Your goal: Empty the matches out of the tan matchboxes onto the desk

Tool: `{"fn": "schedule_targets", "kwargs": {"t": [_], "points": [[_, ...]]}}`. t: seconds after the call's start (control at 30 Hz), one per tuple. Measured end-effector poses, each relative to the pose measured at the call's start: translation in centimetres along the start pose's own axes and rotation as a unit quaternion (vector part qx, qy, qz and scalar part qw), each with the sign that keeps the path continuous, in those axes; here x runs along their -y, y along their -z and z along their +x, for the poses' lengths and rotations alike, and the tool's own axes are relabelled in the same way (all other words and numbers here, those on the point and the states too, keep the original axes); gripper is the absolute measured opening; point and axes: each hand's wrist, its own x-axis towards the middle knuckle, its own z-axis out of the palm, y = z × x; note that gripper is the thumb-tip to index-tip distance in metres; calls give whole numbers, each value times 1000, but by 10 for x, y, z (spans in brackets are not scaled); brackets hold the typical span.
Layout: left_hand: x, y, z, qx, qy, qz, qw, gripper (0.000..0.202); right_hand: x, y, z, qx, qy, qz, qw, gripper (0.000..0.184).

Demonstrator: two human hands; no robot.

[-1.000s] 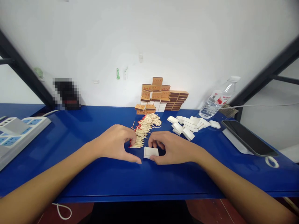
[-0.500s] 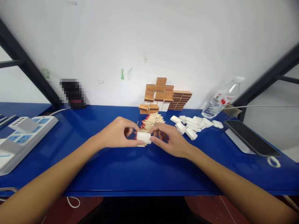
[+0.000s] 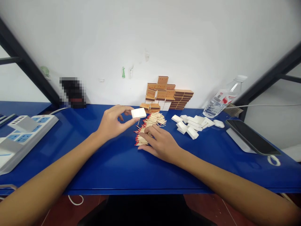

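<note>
My left hand (image 3: 113, 121) holds a small white matchbox tray (image 3: 138, 113) pinched between thumb and fingers, raised above the blue table (image 3: 94, 163). Just right of it, my right hand (image 3: 158, 141) rests on a pile of red-tipped matches (image 3: 152, 121), its fingers curled on the near end of the pile. Whether they grip any matches is hidden. A heap of empty white trays (image 3: 191, 124) lies to the right of the matches. Behind them, against the wall, stands a stack of brown matchboxes (image 3: 164, 94).
A white and blue power strip (image 3: 21, 131) lies at the left edge. At the right are a clear water bottle (image 3: 221, 100), a white earbud case (image 3: 219, 123) and a dark phone (image 3: 252, 137) on a white stand. Black frame bars slant at both sides.
The white tray, first lying on the table between both hands, was picked up and now sits in my left hand alone, lifted up and back. My right hand moved onto the matches.
</note>
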Motion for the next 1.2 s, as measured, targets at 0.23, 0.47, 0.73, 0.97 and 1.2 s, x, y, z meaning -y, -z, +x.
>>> {"fn": "schedule_targets", "kwargs": {"t": [0.23, 0.47, 0.73, 0.97, 1.2], "points": [[-3, 0, 0, -64, -41, 20, 997, 28, -2, -1, -1, -6, 10, -30, 999, 45], [-5, 2, 2, -69, -71, 35, 994, 22, -3, -1, -2, 9, 7, -37, 999, 37], [-1, -1, 0, -58, -74, 46, 995, 24, -2, -1, -1, 21, 7, -46, 999, 30], [-1, 3, 3, -66, -79, 52, 993, 23, 1, -3, 0, 7, 13, -63, 998, 23], [-5, 2, 4, -78, -87, 52, 992, 24, 1, -5, 0, 1, 21, -89, 996, 20]]}}
